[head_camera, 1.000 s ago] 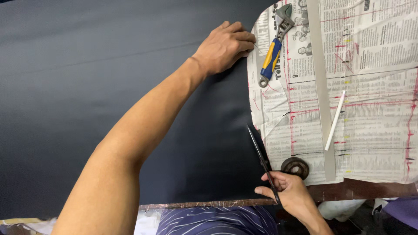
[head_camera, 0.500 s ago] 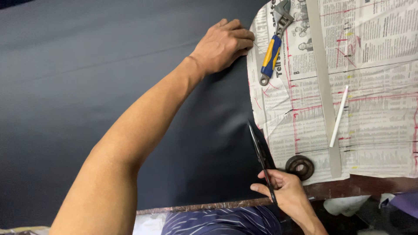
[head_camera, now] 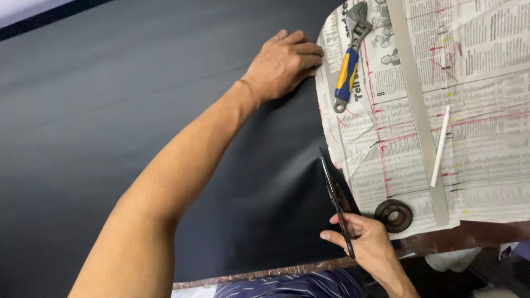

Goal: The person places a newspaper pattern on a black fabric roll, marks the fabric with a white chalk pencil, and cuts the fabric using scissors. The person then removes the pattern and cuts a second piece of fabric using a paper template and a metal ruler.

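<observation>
My left hand (head_camera: 284,63) presses flat on a large sheet of dark fabric (head_camera: 110,121), right beside the curved edge of a newspaper pattern (head_camera: 475,138) that lies on top of it. My right hand (head_camera: 364,243) grips black scissors (head_camera: 334,193) near the table's front edge. The blades point away from me along the paper's left edge, with the fabric lifted slightly at the tips.
On the newspaper lie an adjustable wrench (head_camera: 349,60) with a blue and yellow handle, a white chalk stick (head_camera: 440,146) and a round dark metal weight (head_camera: 393,215). The brown table edge (head_camera: 475,234) shows at the front right.
The view has shifted slightly. My right hand with the scissors has edged a little forward along the paper's edge; my left hand stays pressed in place.
</observation>
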